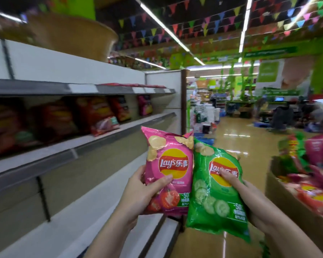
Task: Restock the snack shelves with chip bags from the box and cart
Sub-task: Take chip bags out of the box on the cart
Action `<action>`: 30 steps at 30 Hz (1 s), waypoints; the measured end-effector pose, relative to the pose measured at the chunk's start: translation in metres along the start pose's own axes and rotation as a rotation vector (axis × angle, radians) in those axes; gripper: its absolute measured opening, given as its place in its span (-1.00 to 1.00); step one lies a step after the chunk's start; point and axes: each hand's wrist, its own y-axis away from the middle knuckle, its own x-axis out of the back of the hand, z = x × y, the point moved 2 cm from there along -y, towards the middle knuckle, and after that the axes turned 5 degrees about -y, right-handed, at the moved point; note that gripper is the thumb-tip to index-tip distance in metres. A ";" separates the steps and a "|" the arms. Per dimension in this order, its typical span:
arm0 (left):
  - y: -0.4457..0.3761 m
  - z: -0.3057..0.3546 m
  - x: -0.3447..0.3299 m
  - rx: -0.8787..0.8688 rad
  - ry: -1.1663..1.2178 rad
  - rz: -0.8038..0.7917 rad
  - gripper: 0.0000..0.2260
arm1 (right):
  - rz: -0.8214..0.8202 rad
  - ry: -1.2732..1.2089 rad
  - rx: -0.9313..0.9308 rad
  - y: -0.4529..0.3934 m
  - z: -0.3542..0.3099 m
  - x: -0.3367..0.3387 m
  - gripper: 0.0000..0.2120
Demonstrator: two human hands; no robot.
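Both hands pinch a bag each, left hand (138, 190) the pink bag (169, 170) and right hand (250, 200) the green bag (218, 194); each is best stood upright on the shelf (82, 146) at left, beside matching flavours.

Bare shelf (123, 125) stretch ahead, seemingly open beside red bags (99, 116).

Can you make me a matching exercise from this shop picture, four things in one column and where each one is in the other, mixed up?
Things:
1. pink chip bag
2. green chip bag
3. cardboard box
4. red chip bags

Places:
A. on the shelf at the left
B. gripped in the right hand
C. at the right edge, filled with bags
D. gripped in the left hand

Pairs: 1-D, 2-B, 3-C, 4-A
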 end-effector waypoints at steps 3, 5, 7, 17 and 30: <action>0.024 0.010 0.040 -0.017 -0.027 0.117 -0.44 | -0.103 0.001 -0.008 -0.006 0.004 -0.046 -0.48; 0.042 0.014 0.066 -0.019 -0.054 0.219 -0.42 | -0.189 0.020 0.004 -0.010 0.006 -0.076 -0.48; 0.060 0.020 0.085 -0.023 -0.069 0.305 -0.43 | -0.271 0.030 -0.011 -0.012 0.008 -0.102 -0.46; 0.173 0.033 0.149 -0.001 -0.128 0.730 -0.51 | -0.673 0.010 -0.122 0.025 0.034 -0.224 -0.56; 0.246 0.073 0.254 0.129 -0.100 1.006 -0.50 | -0.882 -0.092 -0.201 0.049 0.041 -0.340 -0.56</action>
